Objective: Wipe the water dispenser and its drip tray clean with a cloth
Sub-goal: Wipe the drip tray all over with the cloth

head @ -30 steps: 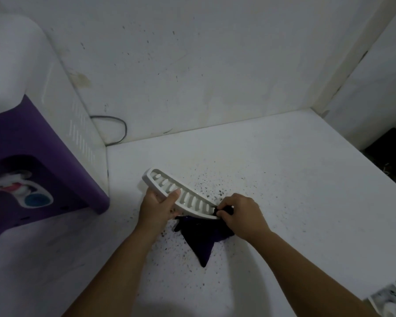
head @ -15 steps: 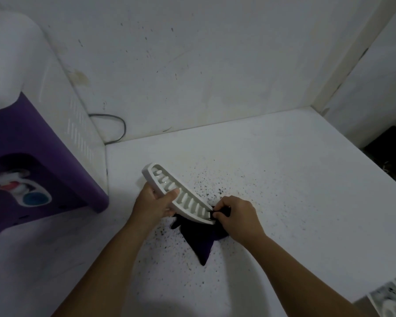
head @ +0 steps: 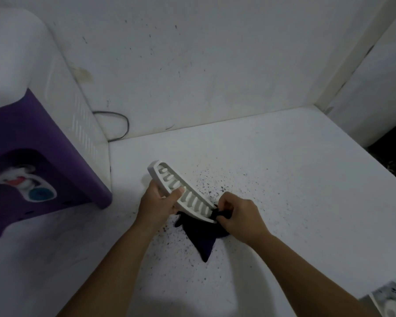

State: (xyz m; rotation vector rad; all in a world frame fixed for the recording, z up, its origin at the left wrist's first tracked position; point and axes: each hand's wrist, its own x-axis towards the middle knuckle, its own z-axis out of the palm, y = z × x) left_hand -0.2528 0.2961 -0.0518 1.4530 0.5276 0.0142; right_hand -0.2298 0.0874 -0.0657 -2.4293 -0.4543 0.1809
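A purple-and-white water dispenser (head: 41, 138) stands at the left of a speckled white desk (head: 284, 179). To the right of the dispenser, a person holds its white slotted drip tray (head: 181, 193) above the desk, tilted, its long axis running from upper left, nearest the dispenser, down to lower right. The left hand (head: 157, 205) grips the tray's middle, thumb over the slots. The right hand (head: 240, 217) pinches a dark cloth (head: 201, 234) against the tray's far end.
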